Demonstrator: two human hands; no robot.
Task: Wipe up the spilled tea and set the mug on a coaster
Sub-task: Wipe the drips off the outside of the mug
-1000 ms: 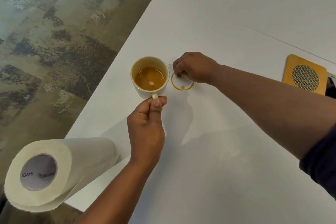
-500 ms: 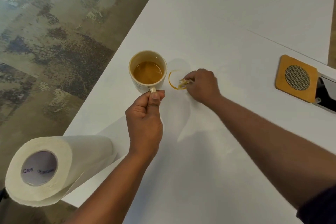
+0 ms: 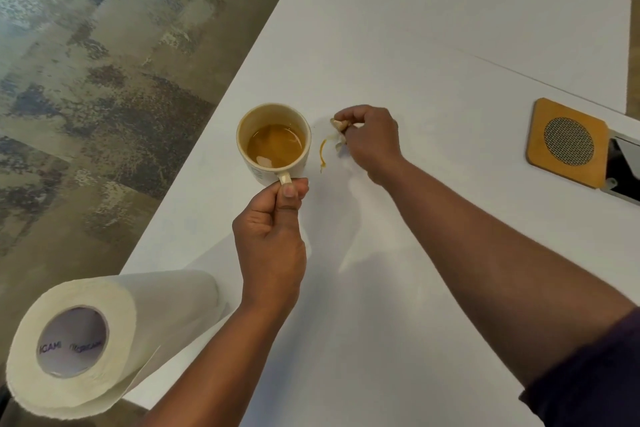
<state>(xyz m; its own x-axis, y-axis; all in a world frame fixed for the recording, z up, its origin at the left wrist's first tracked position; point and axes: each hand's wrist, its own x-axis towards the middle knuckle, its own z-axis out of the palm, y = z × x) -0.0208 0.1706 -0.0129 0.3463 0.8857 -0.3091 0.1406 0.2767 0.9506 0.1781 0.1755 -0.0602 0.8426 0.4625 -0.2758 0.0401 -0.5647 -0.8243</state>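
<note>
Mug, one, cream, upright on white table near the left edge, part filled with amber tea. Left hand, closed, pinching the mug's handle between thumb and fingers. Right hand, also closed, gripping a small stained scrap of paper pressed to the table just right of the mug. Tea stain, one, now only a thin curved arc between mug and scrap, touching neither the mug nor the coaster.

Coaster, one, square, wood-coloured with a round mesh centre, lying flat well to the right, apart from mug and hands; beside it, a dark metal-edged opening in the table, partly out of frame. Paper roll, one, lying on its side at the near left corner, a loose sheet hanging off the table edge. Mottled brown floor along the left. Nothing between mug and coaster except the right forearm across the tabletop.

Compared with half a second ago: stain reduced from a nearly full ring to a partial arc, right hand shifted up along it, mug and left hand much as before.
</note>
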